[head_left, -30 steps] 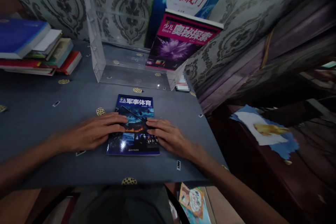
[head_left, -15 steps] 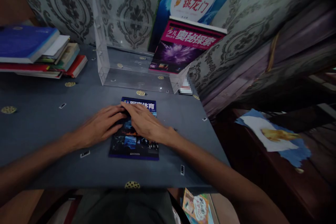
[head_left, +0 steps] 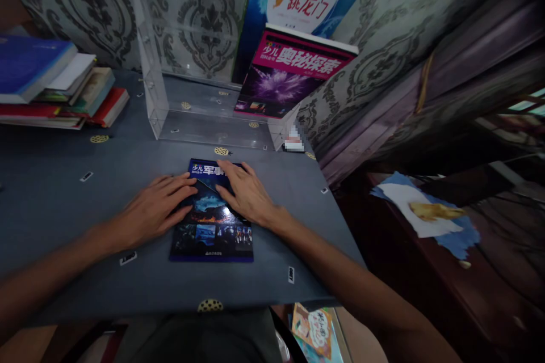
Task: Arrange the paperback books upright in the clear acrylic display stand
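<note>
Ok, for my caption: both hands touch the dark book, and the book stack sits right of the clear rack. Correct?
No, the head view shows the book stack left of the clear rack. Left hand and right hand do touch the dark book.

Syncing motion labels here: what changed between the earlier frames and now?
The right hand swept left across the blue book to the left hand, then drew back right. It now rests spread on the upper right cover, higher than at first, over part of the title. Nothing was picked up. The left hand stays at the book's left edge; the book lies flat.
</note>
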`<state>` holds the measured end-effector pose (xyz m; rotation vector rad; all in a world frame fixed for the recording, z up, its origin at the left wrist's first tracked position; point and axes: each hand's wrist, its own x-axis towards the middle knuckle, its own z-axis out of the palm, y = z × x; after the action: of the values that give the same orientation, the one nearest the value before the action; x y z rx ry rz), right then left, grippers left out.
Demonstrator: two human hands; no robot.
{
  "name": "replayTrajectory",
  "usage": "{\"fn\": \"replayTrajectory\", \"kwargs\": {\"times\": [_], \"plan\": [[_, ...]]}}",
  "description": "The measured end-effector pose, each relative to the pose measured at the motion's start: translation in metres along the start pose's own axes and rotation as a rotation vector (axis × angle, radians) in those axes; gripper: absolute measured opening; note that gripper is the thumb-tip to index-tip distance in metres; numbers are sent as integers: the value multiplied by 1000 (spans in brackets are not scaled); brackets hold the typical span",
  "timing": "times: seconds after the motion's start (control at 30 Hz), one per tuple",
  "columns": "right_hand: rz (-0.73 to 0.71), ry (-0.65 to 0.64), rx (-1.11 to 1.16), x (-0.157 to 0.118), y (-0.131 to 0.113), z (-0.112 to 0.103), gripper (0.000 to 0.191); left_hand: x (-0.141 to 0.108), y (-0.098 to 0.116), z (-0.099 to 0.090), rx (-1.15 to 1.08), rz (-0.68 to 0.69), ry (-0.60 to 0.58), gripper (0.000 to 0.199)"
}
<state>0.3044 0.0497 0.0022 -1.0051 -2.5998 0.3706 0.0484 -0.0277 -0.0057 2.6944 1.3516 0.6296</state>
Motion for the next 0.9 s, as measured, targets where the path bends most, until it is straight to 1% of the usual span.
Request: {"fn": "replayTrajectory", "kwargs": {"times": [0.1, 0.2, 0.33, 0.43, 0.57, 0.7, 0.83, 0.9], "plan": [[56, 67, -35, -14, 13, -4, 49, 0, 0, 0, -1, -9, -6, 36], [88, 94, -55, -20, 19, -5, 44, -1, 0, 0, 6, -9, -9, 35], [64, 102, -55, -20, 20, -6, 37, 0, 0, -1, 4, -7, -15, 35], [40, 100, -37, -22, 20, -7, 36, 1, 0, -2, -11, -14, -27, 36], [18, 105, 22, -39, 18, -10, 36, 3, -1, -4, -28, -26, -48, 37], [-26, 140, 97, -74, 5, -11, 37, 3, 0, -5, -44, -42, -63, 37], [-131, 204, 112, -115, -21, -14, 41, 3, -1, -4, -71, -63, -60, 37], [-187, 239, 113, -130, -33, -16, 43, 3, -1, -4, -67, -56, -46, 38]]}}
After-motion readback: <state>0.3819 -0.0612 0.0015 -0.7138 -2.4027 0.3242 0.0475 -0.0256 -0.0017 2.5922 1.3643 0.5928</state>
